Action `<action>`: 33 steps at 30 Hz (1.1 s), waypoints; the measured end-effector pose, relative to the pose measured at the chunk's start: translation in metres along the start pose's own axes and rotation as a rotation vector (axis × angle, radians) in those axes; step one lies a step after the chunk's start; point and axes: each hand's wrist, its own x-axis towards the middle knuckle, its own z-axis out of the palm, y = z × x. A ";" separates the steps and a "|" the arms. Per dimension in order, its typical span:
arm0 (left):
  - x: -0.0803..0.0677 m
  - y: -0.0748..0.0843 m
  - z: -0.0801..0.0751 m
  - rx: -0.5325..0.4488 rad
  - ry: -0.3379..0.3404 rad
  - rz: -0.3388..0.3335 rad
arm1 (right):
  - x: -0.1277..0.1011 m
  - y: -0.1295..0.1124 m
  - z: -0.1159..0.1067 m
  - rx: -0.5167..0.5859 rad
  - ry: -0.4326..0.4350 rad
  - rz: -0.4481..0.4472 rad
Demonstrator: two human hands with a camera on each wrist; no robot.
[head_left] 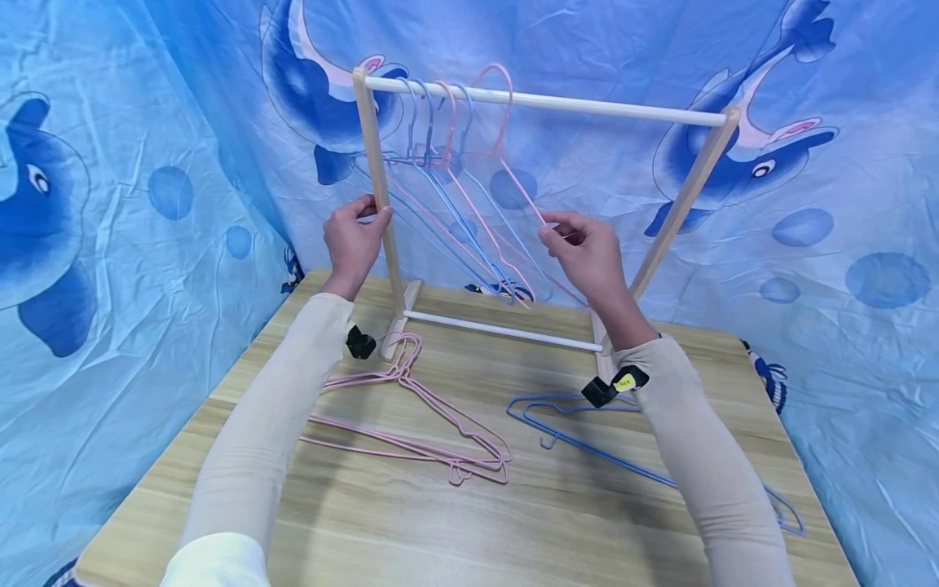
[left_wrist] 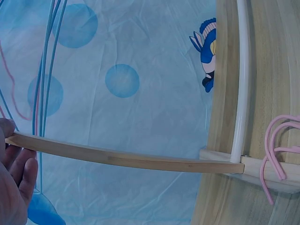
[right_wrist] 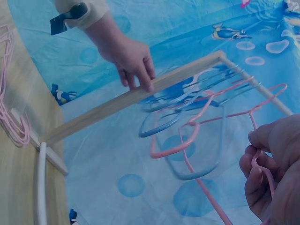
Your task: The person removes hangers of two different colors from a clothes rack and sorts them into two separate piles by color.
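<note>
My left hand (head_left: 354,244) grips the left wooden post (head_left: 377,171) of a small clothes rack, thumb on one side and fingers on the other. My right hand (head_left: 587,249) pinches a pink hanger (head_left: 522,189) by its side, and its hook goes over the rack's white top rail (head_left: 587,102). In the right wrist view, that pink hanger (right_wrist: 267,173) passes between the thumb and curled fingers. Left of it on the rail hang several blue hangers (head_left: 429,134) and another pink hanger (head_left: 473,204).
Several pink hangers (head_left: 418,444) lie overlapping on the wooden table (head_left: 440,538) in front of the rack. Blue hangers (head_left: 601,447) lie at the right, partly behind my right forearm. A white lower bar (head_left: 506,330) joins the rack's feet. Behind stands a blue dolphin-print cloth (head_left: 572,41).
</note>
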 end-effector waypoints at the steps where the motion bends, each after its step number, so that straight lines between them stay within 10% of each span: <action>1: 0.000 0.000 0.000 -0.001 0.001 0.001 | -0.001 -0.002 -0.002 -0.002 0.012 -0.006; 33: -0.001 0.002 0.000 0.011 0.010 -0.003 | -0.066 0.042 -0.061 -0.173 0.114 -0.037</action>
